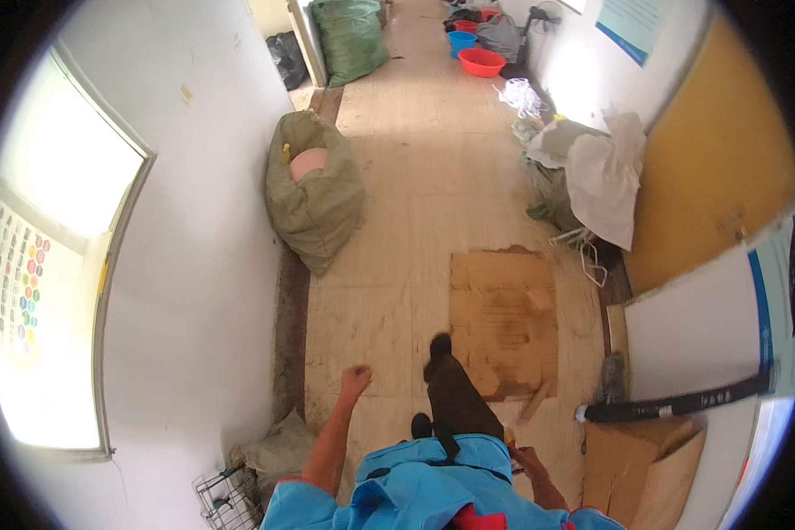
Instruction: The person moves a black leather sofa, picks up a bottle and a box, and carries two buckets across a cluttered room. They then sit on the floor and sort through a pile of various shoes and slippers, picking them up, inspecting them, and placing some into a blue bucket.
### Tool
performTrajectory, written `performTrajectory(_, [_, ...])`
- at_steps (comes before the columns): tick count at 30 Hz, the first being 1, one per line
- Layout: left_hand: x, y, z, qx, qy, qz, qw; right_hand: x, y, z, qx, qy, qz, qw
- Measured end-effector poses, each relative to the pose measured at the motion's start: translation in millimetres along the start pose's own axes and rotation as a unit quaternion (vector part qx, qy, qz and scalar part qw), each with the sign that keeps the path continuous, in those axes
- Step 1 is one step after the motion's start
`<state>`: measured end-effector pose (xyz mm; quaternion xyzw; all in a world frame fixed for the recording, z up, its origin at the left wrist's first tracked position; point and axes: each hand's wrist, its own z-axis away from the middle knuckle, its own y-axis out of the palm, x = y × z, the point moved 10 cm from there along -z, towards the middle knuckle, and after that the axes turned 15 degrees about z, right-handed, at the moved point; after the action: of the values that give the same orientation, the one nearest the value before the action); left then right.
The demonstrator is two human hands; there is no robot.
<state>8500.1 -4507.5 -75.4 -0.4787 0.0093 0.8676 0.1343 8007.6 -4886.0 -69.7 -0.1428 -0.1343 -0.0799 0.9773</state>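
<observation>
My left hand (356,380) hangs in front of me over the pale floor, its fingers curled into a loose fist with nothing showing in it. Beside my right hip is my right hand (527,460), fingers bent around something small that my body partly hides; a yellowish bit shows just above it. One black shoe (439,345) is stepped forward, next to a flattened cardboard sheet (503,322) with brown stains lying on the floor.
Along the left wall stands an olive woven sack (314,199) with a pink item on top; farther off is a green sack (352,40). White sacking (605,172) and a wire rack (583,252) line the right wall. Close by are a cardboard box (623,468) and wire basket (225,495).
</observation>
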Motion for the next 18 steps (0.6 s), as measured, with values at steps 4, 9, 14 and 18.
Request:
performTrajectory(4, [-152, 95, -114, 0.107, 0.187, -0.083, 0.973, 147, -24, -57, 0.066, -0.012, 0.000, 0.998])
performTrajectory(9, [-199, 93, -210, 0.080, 0.071, -0.133, 0.985, 325, -103, -160, 0.044, 0.013, 0.112, 0.993])
performTrajectory(14, [-106, -23, -230, -0.109, -0.133, 0.092, 0.981, 634, -160, -208, -0.051, -0.154, 0.191, 0.968])
performTrajectory(18, [-77, 0, -268, 0.101, -0.238, -0.296, 0.919, 806, -217, -281, -0.117, -0.160, 0.225, 0.954])
